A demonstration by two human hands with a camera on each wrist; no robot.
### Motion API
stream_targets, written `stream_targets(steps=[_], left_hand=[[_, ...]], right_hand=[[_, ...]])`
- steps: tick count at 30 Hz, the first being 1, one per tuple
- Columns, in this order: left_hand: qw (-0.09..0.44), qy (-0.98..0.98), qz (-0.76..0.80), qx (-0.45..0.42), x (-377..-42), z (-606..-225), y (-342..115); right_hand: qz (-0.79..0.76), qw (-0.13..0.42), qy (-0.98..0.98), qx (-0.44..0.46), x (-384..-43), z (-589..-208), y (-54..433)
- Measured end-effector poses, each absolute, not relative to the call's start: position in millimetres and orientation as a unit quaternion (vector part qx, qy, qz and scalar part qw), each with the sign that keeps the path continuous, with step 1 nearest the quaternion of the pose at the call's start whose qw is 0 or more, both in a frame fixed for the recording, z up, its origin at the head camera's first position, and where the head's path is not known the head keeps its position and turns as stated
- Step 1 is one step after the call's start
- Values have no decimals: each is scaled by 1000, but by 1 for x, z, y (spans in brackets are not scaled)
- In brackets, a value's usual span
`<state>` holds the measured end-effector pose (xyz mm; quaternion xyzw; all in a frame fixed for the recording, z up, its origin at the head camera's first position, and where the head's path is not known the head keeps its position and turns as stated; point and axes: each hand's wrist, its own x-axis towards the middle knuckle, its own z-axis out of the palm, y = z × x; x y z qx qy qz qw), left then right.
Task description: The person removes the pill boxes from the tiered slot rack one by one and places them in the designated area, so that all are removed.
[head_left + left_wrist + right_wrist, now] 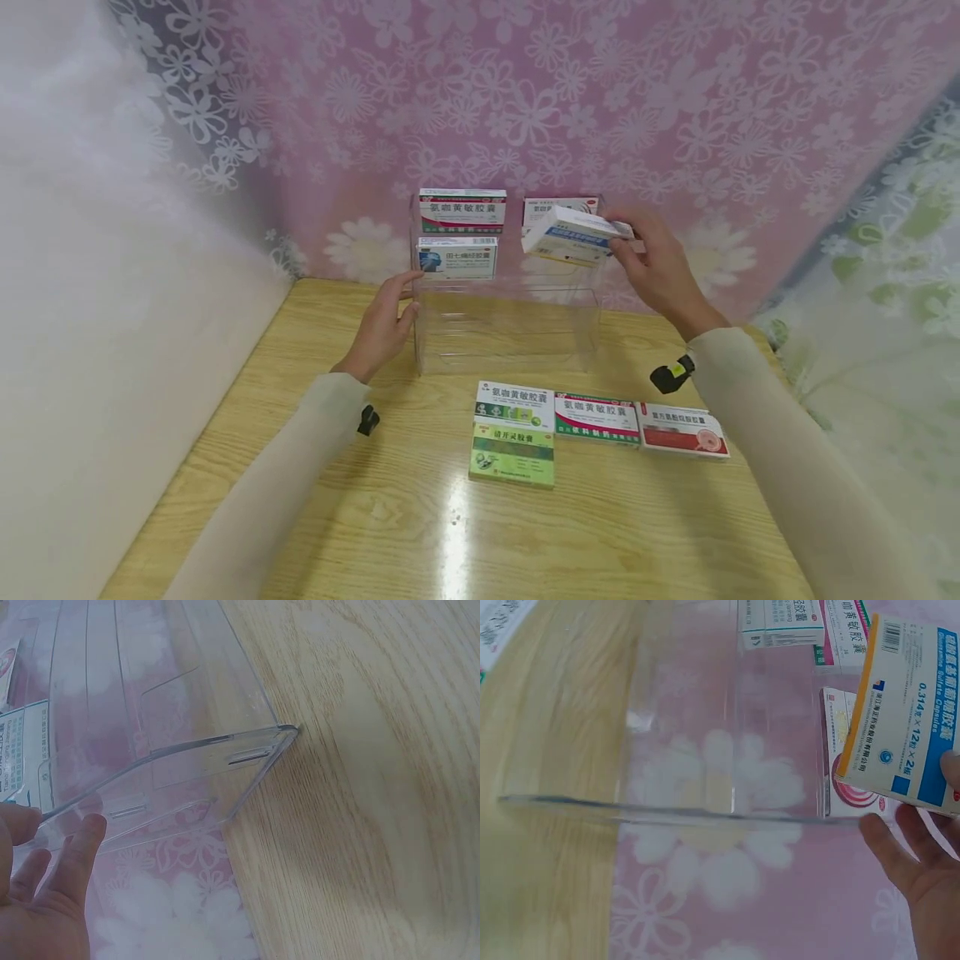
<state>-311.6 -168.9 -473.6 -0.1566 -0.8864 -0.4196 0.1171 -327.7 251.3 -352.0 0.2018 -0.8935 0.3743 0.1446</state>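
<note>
My right hand (656, 262) pinches a white, blue and yellow medicine box (573, 236) in front of the upper right of a clear plastic rack (510, 321). Blue lettering and an orange edge show on this box (900, 712) in the right wrist view. Behind it, a white medicine box (551, 205) stands in the top tier, partly covered. My left hand (382, 329) touches the rack's left side panel with fairly straight fingers. On the rack's left half, a red, white and green box (462, 212) sits above a white and blue box (457, 260).
On the wooden table (360, 517) before the rack lie a white and green box (513, 403), a lime-green box (512, 454), a red and green box (597, 418) and a white and red box (682, 430). A flowered pink cloth (450, 108) hangs behind.
</note>
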Motion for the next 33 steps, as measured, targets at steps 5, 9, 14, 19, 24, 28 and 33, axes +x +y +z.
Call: stream_targets(steps=[5,9,14,19,24,28,33], left_hand=[[121,-886,-420,-156,-311,-474,-169],[116,-885,-425,-155,-311,-473,-169],[113,-885,-425,-156,-310,-472,-169],[108,-885,-426,-152,-309,-471,-169],[108,-886,-426,-148,-308,-469,-169],[107,-887,-425,-148,-308,-468,-169],[110,-889,-419,-150,-309,-469,-167]], right_hand=[[411,73,-884,213,-305,-366,276],[427,28,-879,210,-285,-385,296],[432,8,-873,225,-263,-412,317],[425,-32,-882,201,-235,-436,331],[447,-102,-872,170,-211,-456,342],[460,-164,-859,155,-196,-470,346],[465,-230,-840,161,-184,-482,347]])
